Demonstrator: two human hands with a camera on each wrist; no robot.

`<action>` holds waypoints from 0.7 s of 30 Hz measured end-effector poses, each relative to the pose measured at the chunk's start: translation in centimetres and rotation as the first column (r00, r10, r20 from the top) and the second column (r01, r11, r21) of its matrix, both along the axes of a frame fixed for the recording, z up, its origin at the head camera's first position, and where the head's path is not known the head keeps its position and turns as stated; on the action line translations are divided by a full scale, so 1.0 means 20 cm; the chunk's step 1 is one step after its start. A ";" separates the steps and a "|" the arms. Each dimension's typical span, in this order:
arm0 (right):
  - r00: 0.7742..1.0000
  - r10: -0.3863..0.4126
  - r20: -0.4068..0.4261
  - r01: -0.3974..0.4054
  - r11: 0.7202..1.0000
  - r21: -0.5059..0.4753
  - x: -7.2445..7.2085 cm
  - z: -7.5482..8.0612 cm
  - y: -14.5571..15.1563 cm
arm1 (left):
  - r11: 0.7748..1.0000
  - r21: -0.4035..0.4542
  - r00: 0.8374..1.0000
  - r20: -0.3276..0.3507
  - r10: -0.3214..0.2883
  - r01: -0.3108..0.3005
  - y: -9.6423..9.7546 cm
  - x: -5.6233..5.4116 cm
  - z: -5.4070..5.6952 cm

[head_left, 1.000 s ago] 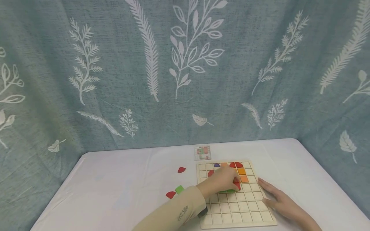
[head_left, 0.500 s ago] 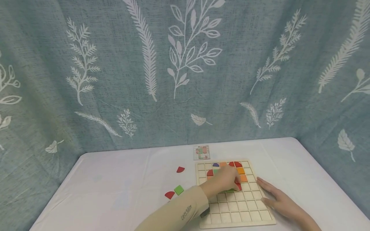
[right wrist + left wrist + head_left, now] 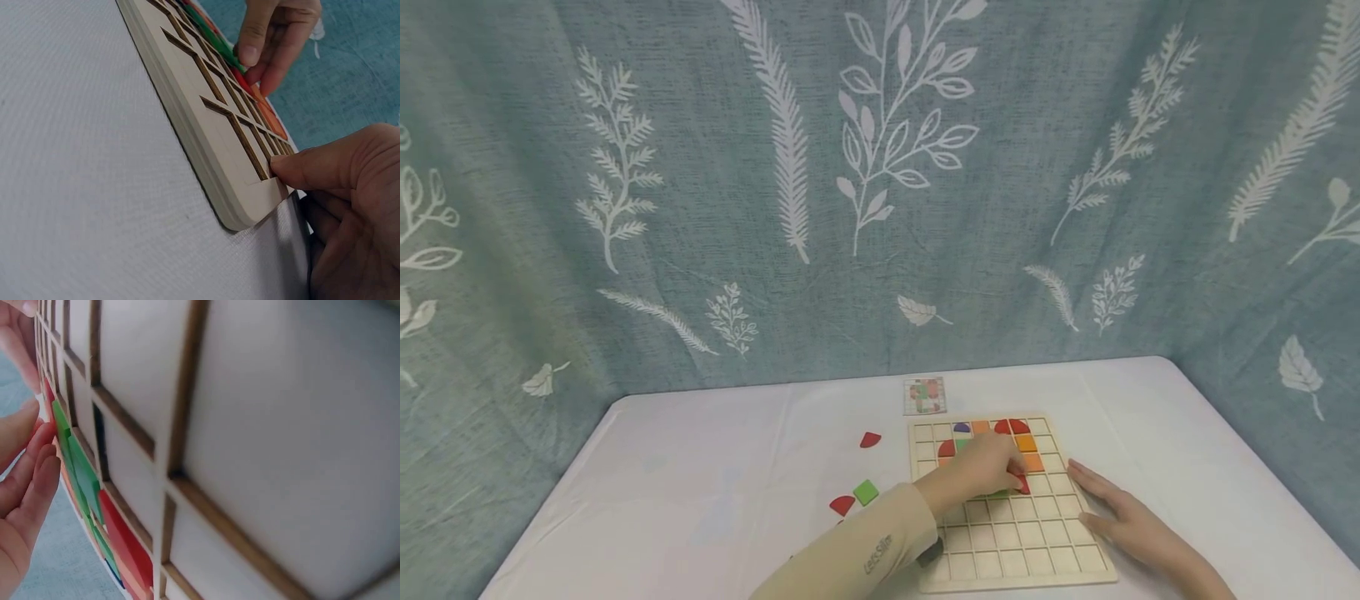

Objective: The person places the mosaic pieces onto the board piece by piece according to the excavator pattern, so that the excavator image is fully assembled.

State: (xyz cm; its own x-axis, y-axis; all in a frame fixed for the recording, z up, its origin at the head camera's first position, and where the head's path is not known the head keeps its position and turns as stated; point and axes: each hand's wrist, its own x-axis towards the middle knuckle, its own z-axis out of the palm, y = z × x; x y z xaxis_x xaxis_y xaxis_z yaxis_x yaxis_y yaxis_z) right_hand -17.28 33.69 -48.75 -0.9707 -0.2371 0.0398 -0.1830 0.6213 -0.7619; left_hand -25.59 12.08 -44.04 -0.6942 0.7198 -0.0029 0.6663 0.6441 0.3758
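Observation:
A pale wooden grid board lies on the white table. My left hand reaches over it, thumb and fingertips pinching a red quarter-circle tile low at its cell beside a green tile. In the left wrist view the left hand has its fingertips close together beside the red and green tiles. At the board's right edge rests my right hand, fingers stretched along the side. The right wrist view shows its thumb on the board's rim. Part of the tile pattern is hidden beneath the left hand and forearm.
Left of the board lie loose red quarter-circle tiles and a green square tile. A small pattern card lies behind the board. Orange tiles fill several cells. A patterned blue-green curtain hangs behind the table.
The left hand and red tile have shifted very slightly, and the tile now sits flatter at its cell. The right hand stays at the board's edge.

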 end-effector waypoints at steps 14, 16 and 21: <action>0.995 -0.020 0.096 0.022 1.000 -0.020 0.00 0.01 -0.02 | 0.981 0.123 0.942 0.282 -0.180 0.151 -0.29 -0.05 0.10; 0.994 -0.024 0.105 0.025 1.000 -0.014 0.00 0.02 -0.02 | 0.979 0.154 0.927 0.328 -0.181 0.136 -0.36 -0.06 0.12; 0.992 -0.031 0.120 0.031 1.000 0.001 0.00 0.02 -0.02 | 0.980 0.192 0.895 0.428 -0.123 0.043 -0.55 -0.03 0.15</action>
State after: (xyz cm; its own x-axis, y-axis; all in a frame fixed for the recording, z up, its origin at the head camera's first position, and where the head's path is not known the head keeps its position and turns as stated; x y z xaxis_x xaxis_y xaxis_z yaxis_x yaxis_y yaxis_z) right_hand -17.28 33.33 -48.42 -0.9752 -0.2072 -0.0773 -0.0710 0.6244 -0.7779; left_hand -26.10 1.17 -41.10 -0.5896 0.7914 -0.1614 0.4575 0.4918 0.7408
